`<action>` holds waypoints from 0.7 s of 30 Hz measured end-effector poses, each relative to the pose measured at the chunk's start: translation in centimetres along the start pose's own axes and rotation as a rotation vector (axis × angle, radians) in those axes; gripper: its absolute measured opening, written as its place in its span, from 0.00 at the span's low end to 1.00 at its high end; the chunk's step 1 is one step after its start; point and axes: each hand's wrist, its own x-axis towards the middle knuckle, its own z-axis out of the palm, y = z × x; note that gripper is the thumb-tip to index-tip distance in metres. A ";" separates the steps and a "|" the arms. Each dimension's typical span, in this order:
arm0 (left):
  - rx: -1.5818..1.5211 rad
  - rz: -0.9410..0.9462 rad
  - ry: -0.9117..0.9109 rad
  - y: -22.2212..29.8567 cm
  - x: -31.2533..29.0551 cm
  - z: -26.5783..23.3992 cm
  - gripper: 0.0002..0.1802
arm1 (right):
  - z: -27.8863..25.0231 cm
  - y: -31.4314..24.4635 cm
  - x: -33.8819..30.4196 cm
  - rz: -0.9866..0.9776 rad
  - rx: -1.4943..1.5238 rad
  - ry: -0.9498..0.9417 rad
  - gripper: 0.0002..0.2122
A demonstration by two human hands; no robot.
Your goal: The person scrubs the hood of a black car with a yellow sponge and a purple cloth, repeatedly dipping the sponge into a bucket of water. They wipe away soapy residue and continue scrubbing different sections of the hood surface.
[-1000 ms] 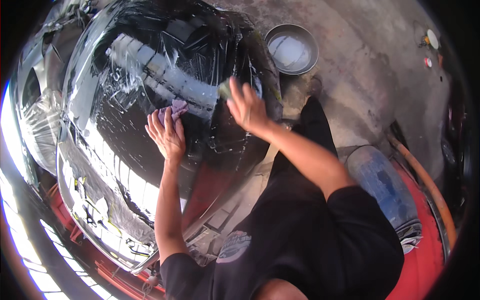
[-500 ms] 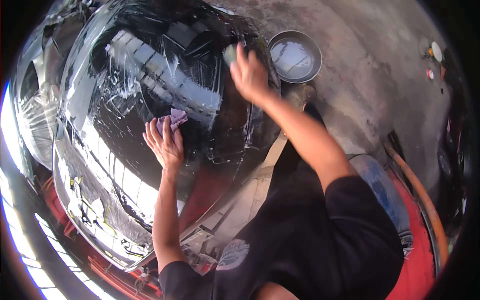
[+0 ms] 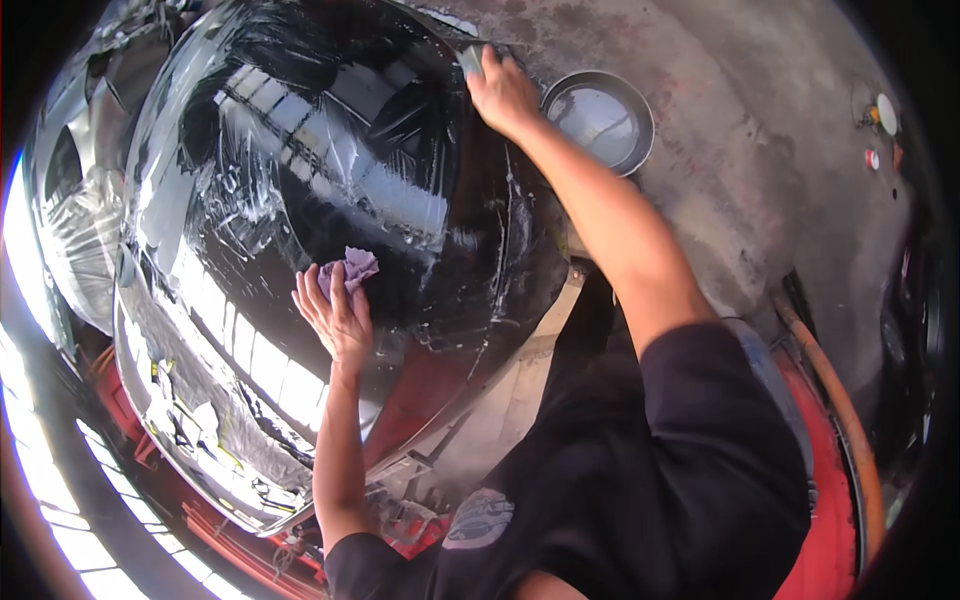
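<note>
A glossy black car body panel [image 3: 270, 290], wet and streaked with whitish film, curves below both my hands. My left hand [image 3: 338, 322] lies on its near part, the fingers bent over a crumpled purple cloth [image 3: 360, 265]. Farther away, at the panel's right edge, my right hand [image 3: 505, 97] presses a small greenish-grey pad [image 3: 470, 60] to the surface. That pad is partly hidden by the fingers, and its exact kind cannot be made out. White light reflections cross the panel between the hands.
A round dark pan [image 3: 649, 125] of liquid stands on the concrete floor [image 3: 740, 150], right of the panel. Crinkled clear plastic [image 3: 85, 240] covers a part at far left. An orange hose [image 3: 840, 400] runs along the right by a red surface [image 3: 825, 510].
My right hand has slid the pad farther away along the panel's right edge. The left hand stays on the cloth in about the same place, while the whole view has shifted slightly.
</note>
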 end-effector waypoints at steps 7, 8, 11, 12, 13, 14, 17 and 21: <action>0.012 -0.036 -0.022 -0.6 -2.0 -1.0 0.33 | -1.9 -3.8 -19.3 -0.239 0.136 -0.022 0.36; 0.014 -0.030 -0.021 -0.9 -1.9 -0.9 0.33 | -1.8 -3.4 -20.1 -0.238 0.161 -0.060 0.36; 0.013 -0.020 -0.019 -1.0 -1.2 -0.3 0.33 | -0.9 -2.1 -10.4 -0.296 0.140 0.066 0.34; 0.001 -0.010 -0.026 -0.7 -0.9 -0.2 0.33 | -0.4 -1.6 -5.2 -0.182 0.068 0.064 0.31; -0.002 -0.006 -0.031 -0.5 -0.6 0.0 0.33 | -0.2 -0.6 -0.7 -0.150 0.010 0.084 0.29; 0.000 -0.016 -0.034 -0.4 -0.4 0.2 0.33 | -0.1 -1.4 1.8 -0.127 -0.017 0.092 0.30; 0.009 -0.022 -0.030 -0.6 -0.7 -0.1 0.33 | 0.1 -2.2 -5.3 -0.142 0.054 0.061 0.32; 0.021 -0.018 -0.027 -0.7 -1.4 -0.5 0.33 | -2.5 -2.4 -15.9 -0.325 0.183 -0.038 0.35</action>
